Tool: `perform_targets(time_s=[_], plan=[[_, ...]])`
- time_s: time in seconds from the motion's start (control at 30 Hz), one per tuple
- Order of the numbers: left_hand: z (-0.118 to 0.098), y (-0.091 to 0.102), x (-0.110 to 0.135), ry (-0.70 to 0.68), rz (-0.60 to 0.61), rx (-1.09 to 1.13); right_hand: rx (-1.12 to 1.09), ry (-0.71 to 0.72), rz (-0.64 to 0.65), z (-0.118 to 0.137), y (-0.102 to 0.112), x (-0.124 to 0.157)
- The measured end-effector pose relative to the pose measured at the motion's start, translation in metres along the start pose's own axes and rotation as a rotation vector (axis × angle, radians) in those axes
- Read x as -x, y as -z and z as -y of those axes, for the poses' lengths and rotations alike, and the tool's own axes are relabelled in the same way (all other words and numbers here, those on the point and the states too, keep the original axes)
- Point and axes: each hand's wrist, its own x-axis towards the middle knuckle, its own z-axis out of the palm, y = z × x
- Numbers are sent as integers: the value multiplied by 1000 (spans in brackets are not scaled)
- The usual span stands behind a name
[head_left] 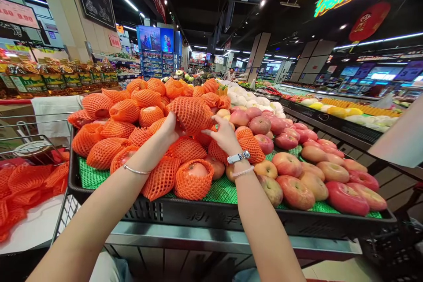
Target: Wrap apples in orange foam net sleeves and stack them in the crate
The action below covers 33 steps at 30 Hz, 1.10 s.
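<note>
An apple in an orange foam net (191, 114) is held up just above the pile, between my two hands. My left hand (170, 130) grips its left end, the thumb in front and the other fingers partly hidden by the net. At the right end, the thumb and bent fingers of my right hand (226, 136) touch the net from either side. Below and behind lie several more netted apples (124, 110). One netted apple (194, 179) at the tray's front edge shows bare fruit through its opening. Unwrapped red apples (294, 191) fill the right side.
The black tray (211, 211) has a green mesh liner (224, 190) and stands on a metal-edged stand. At left, a wire cart (61, 216) sits near loose orange foam nets (29, 185). Oil bottles (53, 77) stand behind. White-wrapped fruit (244, 94) lies farther back.
</note>
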Motion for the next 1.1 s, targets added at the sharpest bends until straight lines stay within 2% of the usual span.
perform_targets(time_s=[0.07,0.17,0.27,0.33,0.43,0.5,0.57,0.63,0.7,0.8,0.87,0.97,1.1], plan=[[2,-1,-2,9,-1,15,164,67,-17,3,2,3],[5,-1,-6,1,-10,20,225,191,-13,8,2,5],[7,0,-8,-20,-11,28,170,135,-43,7,-1,5],[8,1,-7,-22,-2,12,38,80,-92,5,-2,3],[8,1,-5,-24,11,-43,-240,-14,-238,4,-3,2],[9,1,-5,-42,35,-87,-472,-195,-291,9,-3,2],[11,2,-8,-144,78,-153,-756,-412,-195,16,-3,4],[12,3,-12,-352,134,-261,-1038,-528,-12,24,-4,7],[14,4,-14,-543,168,-360,-1254,-513,138,32,-7,10],[16,5,-14,-624,213,-464,-1464,-430,224,42,-13,14],[16,5,-11,-646,268,-613,-1548,-397,190,46,-16,14],[13,4,-4,-709,372,-893,-1614,-426,56,47,-17,11],[1,5,9,-746,487,-973,-1638,-466,-49,39,-10,5]])
